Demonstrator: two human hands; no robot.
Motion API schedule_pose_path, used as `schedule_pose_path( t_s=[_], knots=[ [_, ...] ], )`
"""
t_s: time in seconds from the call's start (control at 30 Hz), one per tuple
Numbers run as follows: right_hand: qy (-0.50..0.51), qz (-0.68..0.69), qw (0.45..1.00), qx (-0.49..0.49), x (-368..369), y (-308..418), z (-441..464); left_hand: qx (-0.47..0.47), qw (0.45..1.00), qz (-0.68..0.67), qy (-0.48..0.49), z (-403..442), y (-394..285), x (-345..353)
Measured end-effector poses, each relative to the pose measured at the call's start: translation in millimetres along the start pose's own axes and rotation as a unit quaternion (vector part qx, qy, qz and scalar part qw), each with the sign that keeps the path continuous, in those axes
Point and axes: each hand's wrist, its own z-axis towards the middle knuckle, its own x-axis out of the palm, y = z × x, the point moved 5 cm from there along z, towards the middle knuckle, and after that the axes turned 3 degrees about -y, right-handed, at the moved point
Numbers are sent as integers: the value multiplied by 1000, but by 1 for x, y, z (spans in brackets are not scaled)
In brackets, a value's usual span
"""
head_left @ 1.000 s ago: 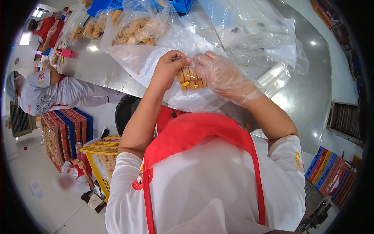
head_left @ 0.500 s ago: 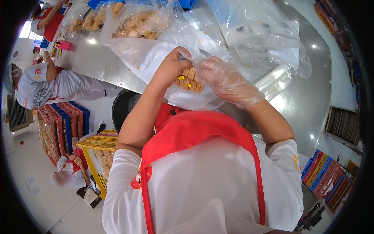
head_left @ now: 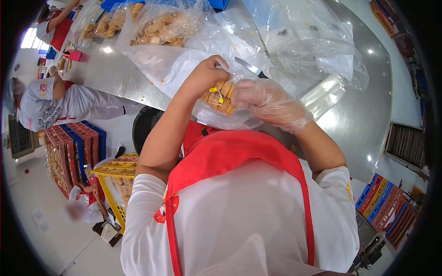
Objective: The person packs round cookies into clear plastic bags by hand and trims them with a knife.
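A clear bag of stacked round biscuits [head_left: 220, 97] with yellow labels hangs tilted below my bare left hand [head_left: 209, 76], whose fingers are closed on the bag's gathered top. My right hand [head_left: 271, 103], in a clear plastic glove, is at the bag's right side with its fingers bent together; what they hold, if anything, is hidden. Just above my hands a knife [head_left: 249, 67] with a black handle lies on the white plastic sheeting [head_left: 159, 69].
A large open bag of loose biscuits [head_left: 163, 30] and smaller biscuit bags lie at the table's back left. Clear plastic bags [head_left: 317, 41] spread at the back right. Co-workers [head_left: 48, 99] are at the left, near stacked crates [head_left: 76, 147] and a yellow crate [head_left: 110, 184].
The biscuit bag has tilted and turned, its labels shifting. The knife now lies in fuller view above my hands. My right hand has moved slightly down from the bag's top.
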Motion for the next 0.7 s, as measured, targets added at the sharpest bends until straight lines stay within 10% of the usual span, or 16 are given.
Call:
schedule_pose_path(
  t_s=[0.27,0.47,0.57,0.7],
  knots=[
    [-27,-91,995,38,13,-5,1,54,998,20,-8,6,1,3],
    [-57,184,981,35,9,-1,-7,-27,992,-120,5,6,9,1],
    [-54,113,991,-56,13,-12,-5,-31,996,-78,15,8,11,1],
    [-74,-326,922,-196,23,4,-2,53,996,74,21,13,-4,5]
  ],
)
